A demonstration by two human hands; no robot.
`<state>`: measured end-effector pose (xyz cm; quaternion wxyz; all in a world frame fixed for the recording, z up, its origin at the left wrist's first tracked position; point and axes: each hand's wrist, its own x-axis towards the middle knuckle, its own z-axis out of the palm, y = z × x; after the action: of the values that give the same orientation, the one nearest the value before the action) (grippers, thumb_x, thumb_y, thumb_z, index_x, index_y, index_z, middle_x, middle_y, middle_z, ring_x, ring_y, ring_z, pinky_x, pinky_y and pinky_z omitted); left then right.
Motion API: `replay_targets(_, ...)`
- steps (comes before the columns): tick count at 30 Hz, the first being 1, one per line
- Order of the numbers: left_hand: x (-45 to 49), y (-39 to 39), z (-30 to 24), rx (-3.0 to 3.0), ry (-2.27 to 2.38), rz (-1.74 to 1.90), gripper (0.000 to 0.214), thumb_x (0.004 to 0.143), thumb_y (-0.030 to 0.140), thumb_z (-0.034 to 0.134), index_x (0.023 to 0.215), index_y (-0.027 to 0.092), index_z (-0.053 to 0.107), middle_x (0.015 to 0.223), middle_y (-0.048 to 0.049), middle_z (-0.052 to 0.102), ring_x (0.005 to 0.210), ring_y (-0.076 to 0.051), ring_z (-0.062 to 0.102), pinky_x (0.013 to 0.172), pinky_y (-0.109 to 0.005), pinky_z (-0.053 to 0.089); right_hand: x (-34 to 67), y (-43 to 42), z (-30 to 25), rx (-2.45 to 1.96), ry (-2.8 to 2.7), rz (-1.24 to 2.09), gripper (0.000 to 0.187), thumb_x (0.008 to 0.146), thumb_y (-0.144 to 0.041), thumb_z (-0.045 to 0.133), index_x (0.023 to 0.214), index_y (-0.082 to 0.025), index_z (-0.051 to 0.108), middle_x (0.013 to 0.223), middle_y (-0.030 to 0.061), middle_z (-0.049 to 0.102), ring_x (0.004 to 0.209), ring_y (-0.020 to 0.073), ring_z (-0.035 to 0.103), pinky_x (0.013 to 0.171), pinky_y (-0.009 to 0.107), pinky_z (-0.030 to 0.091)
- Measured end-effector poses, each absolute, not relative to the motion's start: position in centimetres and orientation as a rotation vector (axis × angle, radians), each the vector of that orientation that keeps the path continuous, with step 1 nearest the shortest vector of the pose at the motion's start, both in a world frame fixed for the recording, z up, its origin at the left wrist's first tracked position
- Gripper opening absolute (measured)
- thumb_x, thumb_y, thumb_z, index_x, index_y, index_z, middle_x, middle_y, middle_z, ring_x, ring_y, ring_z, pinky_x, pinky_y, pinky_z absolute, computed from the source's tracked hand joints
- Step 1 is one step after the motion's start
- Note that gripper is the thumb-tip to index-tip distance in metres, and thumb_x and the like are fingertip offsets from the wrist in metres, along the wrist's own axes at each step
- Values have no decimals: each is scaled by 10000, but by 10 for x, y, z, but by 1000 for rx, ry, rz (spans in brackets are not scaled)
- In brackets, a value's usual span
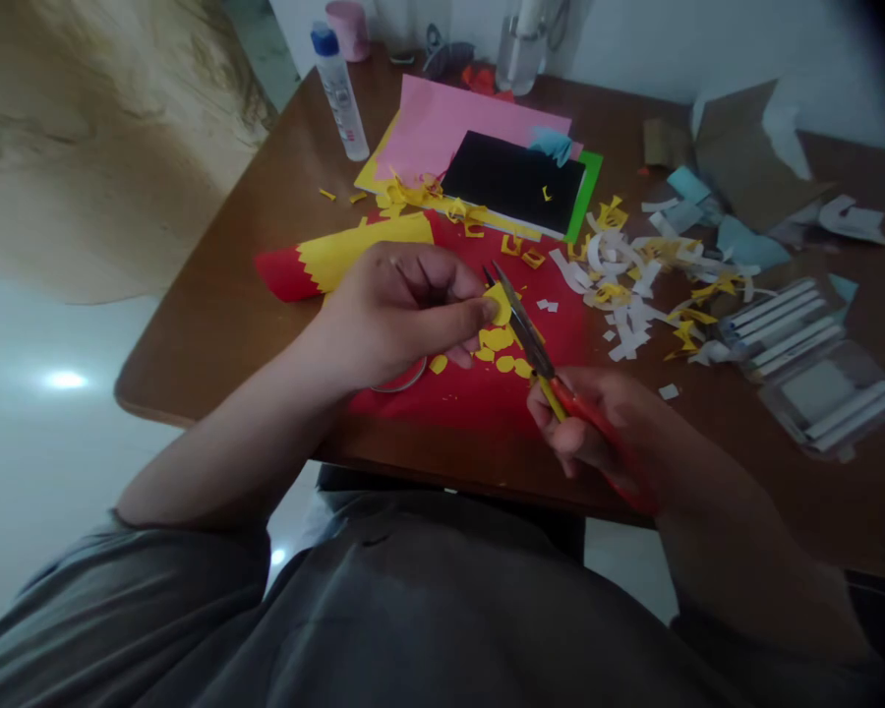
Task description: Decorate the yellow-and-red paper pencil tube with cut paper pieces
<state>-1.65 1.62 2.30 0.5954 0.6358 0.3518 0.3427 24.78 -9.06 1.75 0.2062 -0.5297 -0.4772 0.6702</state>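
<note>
My left hand [405,310] pinches a small yellow paper piece [499,303] between thumb and fingers, just above a red paper sheet [479,393]. My right hand [597,423] grips red-and-yellow-handled scissors [527,329], whose blades are slightly apart at the yellow piece's right edge. Several small yellow cut-outs [498,352] lie on the red sheet under the hands. A yellow zigzag-edged strip [361,246] lies across the red sheet's far left end.
On the brown table [213,315] stand a glue bottle [339,93] and a pink cup [349,28]; pink, black [512,182] and green sheets lie behind. White and yellow scraps [634,285] spread right, beside a clear plastic box [811,369] and torn cardboard [752,152].
</note>
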Motion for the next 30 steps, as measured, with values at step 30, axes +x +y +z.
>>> replay_targets(30,-9,7,14,1585,767,810,391,1072,450,879,800,186,784,741,-42,817,632,-143,749,637,-247,634,245,-92,17,-1513,-1281,1835,866,715,-1034,902,880,-244,587,785,-30,557,684,158,477,672,345,446)
